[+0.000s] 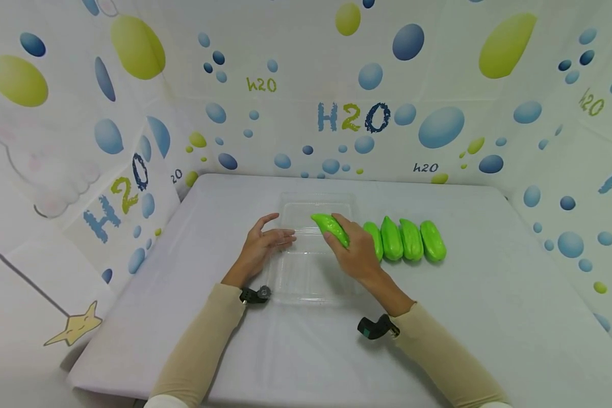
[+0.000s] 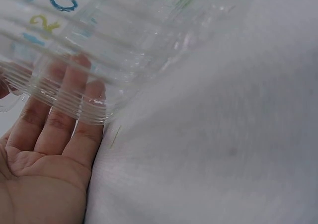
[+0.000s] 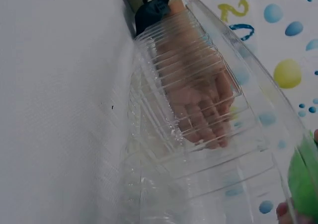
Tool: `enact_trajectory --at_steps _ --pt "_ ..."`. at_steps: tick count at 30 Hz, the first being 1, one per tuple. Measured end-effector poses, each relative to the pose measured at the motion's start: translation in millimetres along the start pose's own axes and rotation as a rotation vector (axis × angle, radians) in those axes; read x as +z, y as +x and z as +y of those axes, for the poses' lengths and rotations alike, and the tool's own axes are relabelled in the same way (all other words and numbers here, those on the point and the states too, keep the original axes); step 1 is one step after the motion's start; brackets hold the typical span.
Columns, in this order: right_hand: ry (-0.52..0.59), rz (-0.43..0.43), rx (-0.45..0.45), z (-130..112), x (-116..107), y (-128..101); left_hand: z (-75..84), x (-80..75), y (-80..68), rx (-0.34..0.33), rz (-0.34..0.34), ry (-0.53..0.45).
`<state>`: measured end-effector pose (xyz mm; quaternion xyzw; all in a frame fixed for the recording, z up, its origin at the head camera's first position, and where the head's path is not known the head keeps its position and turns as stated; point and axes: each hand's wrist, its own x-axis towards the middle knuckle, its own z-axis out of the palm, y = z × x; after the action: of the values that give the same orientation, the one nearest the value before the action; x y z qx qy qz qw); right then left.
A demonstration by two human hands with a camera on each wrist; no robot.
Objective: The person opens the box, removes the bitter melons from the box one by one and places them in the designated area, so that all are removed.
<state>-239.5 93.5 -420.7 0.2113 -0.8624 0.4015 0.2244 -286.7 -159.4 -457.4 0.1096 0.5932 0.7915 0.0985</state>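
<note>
My right hand (image 1: 358, 249) grips a glossy, bright green toy vegetable (image 1: 329, 225), plump and long with a pointed end. It is held above the right part of a clear plastic box (image 1: 306, 277), whose lid (image 1: 316, 199) stands folded back at the far side. Along the box's left side lies my left hand (image 1: 257, 249), its fingers extended. In the left wrist view those fingers (image 2: 59, 127) show through the ribbed plastic wall. Only part of the green vegetable (image 3: 304, 177) and some fingertips appear at the right edge of the right wrist view.
Several more green toy vegetables (image 1: 410, 241) lie in a row just right of the box, the nearest partly hidden by my right hand. A white cloth (image 1: 484, 317) covers the table. Behind it hangs a white curtain (image 1: 296, 34) printed with coloured bubbles.
</note>
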Motion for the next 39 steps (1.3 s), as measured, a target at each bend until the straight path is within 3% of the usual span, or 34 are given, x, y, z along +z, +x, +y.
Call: enact_trajectory --at_steps 9,26,39 --pt "-0.027 0.042 0.007 8 -3 2 -12.2 -5.8 6.3 0.023 -0.007 -0.016" --pt "-0.010 0.112 0.000 18 -17 11 -13.1 -6.0 7.0 0.027 0.009 0.003" --pt "-0.030 0.152 0.093 31 -22 12 -14.8 -7.7 8.4 0.033 0.009 -0.005"
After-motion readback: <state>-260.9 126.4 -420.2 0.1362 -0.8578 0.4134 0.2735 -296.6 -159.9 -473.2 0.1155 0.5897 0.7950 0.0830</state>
